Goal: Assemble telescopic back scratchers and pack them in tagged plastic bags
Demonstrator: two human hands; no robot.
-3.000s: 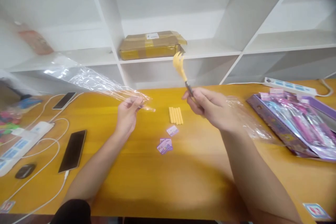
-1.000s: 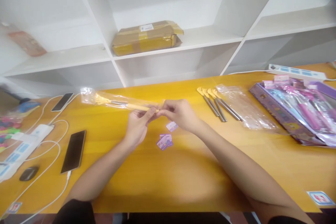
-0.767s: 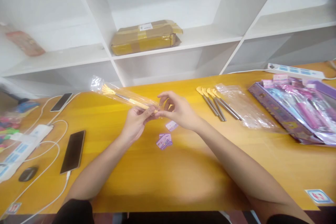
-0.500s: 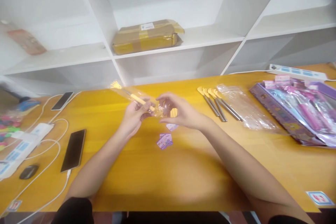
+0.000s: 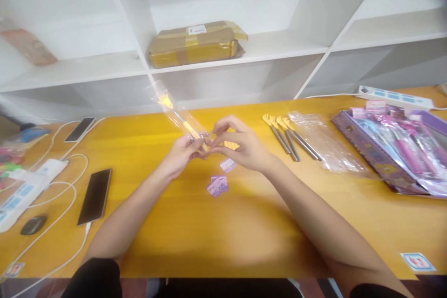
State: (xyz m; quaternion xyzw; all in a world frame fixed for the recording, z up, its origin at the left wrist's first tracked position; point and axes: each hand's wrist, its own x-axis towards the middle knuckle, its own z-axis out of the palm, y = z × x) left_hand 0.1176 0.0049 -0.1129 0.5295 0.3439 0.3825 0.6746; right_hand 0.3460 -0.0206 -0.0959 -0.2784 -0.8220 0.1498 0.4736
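My left hand (image 5: 185, 154) is closed around the handle end of a back scratcher (image 5: 190, 129), which has a yellow hand-shaped head and a yellow handle. It lies slanted inside a clear plastic bag (image 5: 158, 91) that reaches past its head. At the near end of the bag, my right hand (image 5: 244, 144) pinches the plastic with thumb and fingers, close to the left fingertips. Behind the right hand some yellow pieces (image 5: 228, 145) show in part. Below the hands lie a small purple card (image 5: 228, 165) and a few overlapping purple cards (image 5: 217, 186).
Several back scratchers (image 5: 286, 135) with metal rods lie to the right, beside empty clear bags (image 5: 324, 144). A purple box (image 5: 380, 153) holds pink and blue packets. Phones (image 5: 94, 197), cables and a power strip (image 5: 31, 193) occupy the left. A taped carton (image 5: 195, 46) sits on the shelf.
The right fingers have closed from a wide curve into a pinch at the bag's near end. The bagged back scratcher has tilted steeper, its head moving right and up.
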